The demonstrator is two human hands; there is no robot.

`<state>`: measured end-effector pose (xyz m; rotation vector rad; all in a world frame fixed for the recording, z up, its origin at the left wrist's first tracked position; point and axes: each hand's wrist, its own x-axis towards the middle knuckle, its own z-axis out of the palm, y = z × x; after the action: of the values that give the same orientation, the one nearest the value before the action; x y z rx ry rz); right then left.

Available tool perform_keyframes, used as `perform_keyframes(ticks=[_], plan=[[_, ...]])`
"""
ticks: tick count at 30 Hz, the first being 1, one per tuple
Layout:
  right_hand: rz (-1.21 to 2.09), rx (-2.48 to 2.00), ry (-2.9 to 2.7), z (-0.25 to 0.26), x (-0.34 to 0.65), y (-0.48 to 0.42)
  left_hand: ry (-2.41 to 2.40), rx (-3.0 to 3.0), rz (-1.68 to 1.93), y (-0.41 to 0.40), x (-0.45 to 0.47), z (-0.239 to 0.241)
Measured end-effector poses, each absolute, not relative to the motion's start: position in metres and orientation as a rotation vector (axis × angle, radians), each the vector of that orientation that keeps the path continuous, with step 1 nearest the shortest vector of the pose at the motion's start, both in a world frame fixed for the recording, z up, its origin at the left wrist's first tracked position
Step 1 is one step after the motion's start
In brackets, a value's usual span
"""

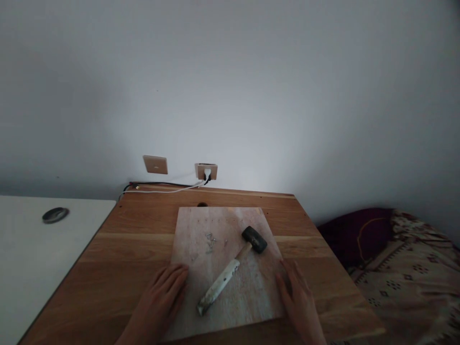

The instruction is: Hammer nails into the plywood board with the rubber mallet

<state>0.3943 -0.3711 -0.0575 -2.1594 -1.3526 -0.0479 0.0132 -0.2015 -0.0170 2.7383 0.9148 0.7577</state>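
Note:
A pale wooden board [247, 292] lies on a brown wooden table [136, 239]. On the board rests a hammer [232, 270] with a black head and a worn white handle, lying diagonally. Several small nails [210, 242] lie loose on the board's upper left part. My left hand [161, 297] lies flat, fingers stretched out, on the board's left edge. My right hand [298, 299] lies flat along the board's right edge, fingers extended. Neither hand holds anything; the hammer lies between them, untouched.
A white surface [32, 249] adjoins the table on the left, with a dark round object [55, 214] on it. Two wall plates [155, 164] sit behind the table; a plug and cables [168, 188] run from the right one. A patterned bed [406, 282] stands right.

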Motion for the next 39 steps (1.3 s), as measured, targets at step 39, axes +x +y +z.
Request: perform_keyframes(ticks=[39], plan=[[0.173, -1.923, -1.914, -0.02, 0.23, -0.287, 1.708, 2.755, 0.179, -0.168, -0.149, -0.005]])
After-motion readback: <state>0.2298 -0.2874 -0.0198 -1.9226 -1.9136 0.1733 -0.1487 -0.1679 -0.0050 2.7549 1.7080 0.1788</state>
